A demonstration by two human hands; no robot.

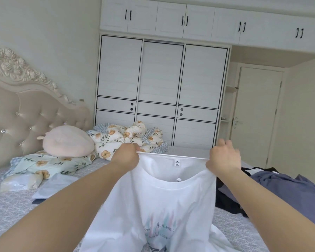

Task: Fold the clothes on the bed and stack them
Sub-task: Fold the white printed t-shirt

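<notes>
At the far left of the frame, a padded headboard (16, 113) is being shown behind the bed (13, 206), whose patterned grey sheet is being covered in part by bedding rather than by folded clothes. A pale floral pillowcase or sheet (44, 164) is lying at the middle left with a pink plush cushion (67, 140) resting on it, and just below it two flat pale items (53, 186) are lying, which are being judged as possibly already folded pieces, though this cannot be told for certain. A bundled floral quilt (124, 137) is being seen at the centre, before the white wardrobe (162, 79). In the lower centre a white T-shirt (164, 206) with a printed front is being held up over the bed by its shoulders, neckline uppermost and label showing. The left hand (127, 153) is pinching the left shoulder seam with fingers curled on the cloth; the right hand (222, 155) is gripping the right shoulder with thumb and lower fingers, the upper fingers being partly lifted. At the lower right of the frame a heap of grey-blue and black clothes (280, 190) is lying unfolded on the bed. The task is therefore being judged as at an early stage: the shirt is only being spread for folding, no clear stack is being seen, and the heap at the right is being left to do.
</notes>
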